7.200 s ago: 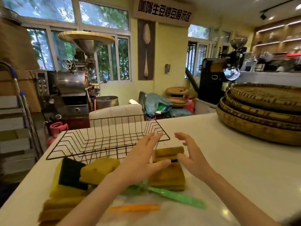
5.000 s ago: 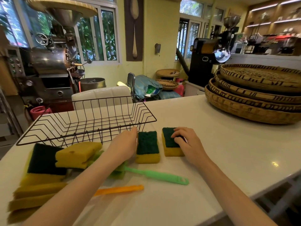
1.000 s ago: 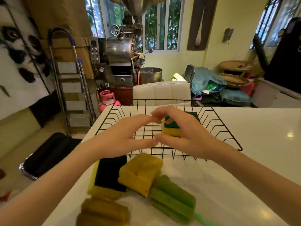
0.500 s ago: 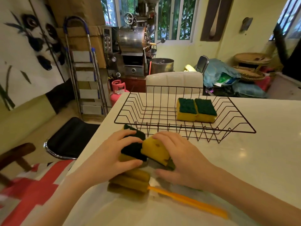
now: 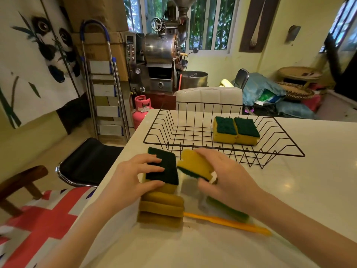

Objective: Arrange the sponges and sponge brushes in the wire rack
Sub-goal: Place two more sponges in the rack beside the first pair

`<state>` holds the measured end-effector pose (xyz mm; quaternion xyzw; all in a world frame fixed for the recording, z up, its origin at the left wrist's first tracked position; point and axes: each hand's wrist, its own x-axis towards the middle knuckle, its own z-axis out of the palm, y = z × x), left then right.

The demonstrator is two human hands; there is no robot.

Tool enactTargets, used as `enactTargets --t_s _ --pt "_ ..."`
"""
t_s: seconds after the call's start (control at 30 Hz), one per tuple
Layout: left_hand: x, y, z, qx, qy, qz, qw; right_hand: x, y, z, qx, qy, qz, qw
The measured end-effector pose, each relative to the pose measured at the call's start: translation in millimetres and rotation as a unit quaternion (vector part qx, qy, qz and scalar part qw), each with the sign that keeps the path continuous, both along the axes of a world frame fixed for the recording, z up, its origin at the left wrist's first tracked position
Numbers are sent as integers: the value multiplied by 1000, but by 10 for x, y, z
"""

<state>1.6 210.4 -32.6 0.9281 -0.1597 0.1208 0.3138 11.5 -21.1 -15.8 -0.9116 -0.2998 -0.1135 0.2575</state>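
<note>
A black wire rack [image 5: 280,149] stands on the white table, and two yellow sponges [image 5: 236,130] with green tops lie side by side in its right half. In front of the rack, my left hand [image 5: 133,178] grips a green-topped yellow sponge [image 5: 166,167] lying flat. My right hand [image 5: 228,176] holds a second sponge [image 5: 195,164] tilted, yellow side up. A yellow sponge brush head [image 5: 161,209] with an orange handle [image 5: 228,222] lies near me. A green sponge brush [image 5: 229,209] is partly hidden under my right wrist.
The table's left edge [image 5: 123,151] runs close to the sponges, with a black stool [image 5: 87,161] below it. A white chair back [image 5: 208,97] stands behind the rack. Bare tabletop [image 5: 309,190] spreads to the right.
Both hands left the rack, where two sponges now lie, and came back to the pile. Each has closed on a sponge; the right one has lifted and tilted its sponge.
</note>
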Motion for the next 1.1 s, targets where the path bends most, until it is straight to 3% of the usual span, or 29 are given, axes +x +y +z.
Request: enactTargets --t_s 0.1,0.17,0.43,0.57,0.67,0.8,0.97,1.1 --pt "-42 121 23 -26 -10 15 1000 36 64 121 124 84 -17 989" --pt "-81 208 28 -50 2 21 999 95 120 147 146 135 -27 980" --pt "-288 476 -126 -127 62 14 990 253 232 108 112 330 46 936" --pt "-355 579 -151 -147 71 10 986 317 322 200 50 377 82 921" --pt "-367 606 -192 -154 81 17 985 413 424 211 -41 357 79 930" --pt "-371 565 -248 -144 90 6 985 483 524 74 -161 244 87 952" --pt "-352 544 -147 -95 85 0 992 449 527 35 -118 182 76 973" --pt "-224 475 -20 -38 107 -27 993 358 440 165 -125 193 148 962"
